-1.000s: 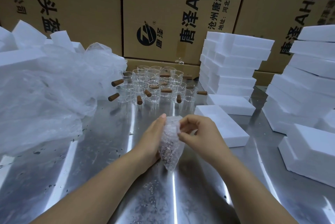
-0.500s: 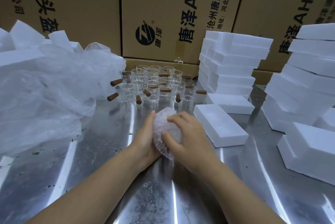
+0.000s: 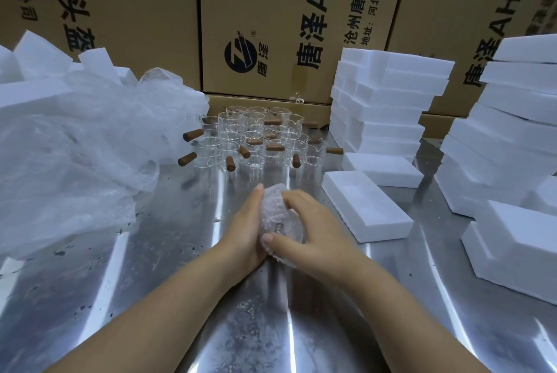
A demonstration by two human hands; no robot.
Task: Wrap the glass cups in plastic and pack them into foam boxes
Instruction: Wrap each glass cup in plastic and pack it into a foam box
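Note:
A glass cup wrapped in bubble plastic [image 3: 275,217] sits between both hands just above the steel table [image 3: 168,258]. My left hand [image 3: 245,231] cups its left side with the fingers straight along it. My right hand [image 3: 313,232] curls over its right side, thumb pressed on the front. The cup itself is mostly hidden by the wrap. Behind stand several bare glass cups with brown wooden handles [image 3: 256,143]. An open foam box [image 3: 366,205] lies just right of my hands.
A big heap of clear plastic [image 3: 78,155] covers the left of the table, with foam pieces behind it. Stacks of white foam boxes rise at the back right [image 3: 382,107] and far right [image 3: 509,137]. Cardboard cartons [image 3: 271,19] wall off the back.
The plastic bag held upright between my fingertips has been folded round the cup into a compact bundle. My right hand has moved over it and now grips it; the left stays alongside.

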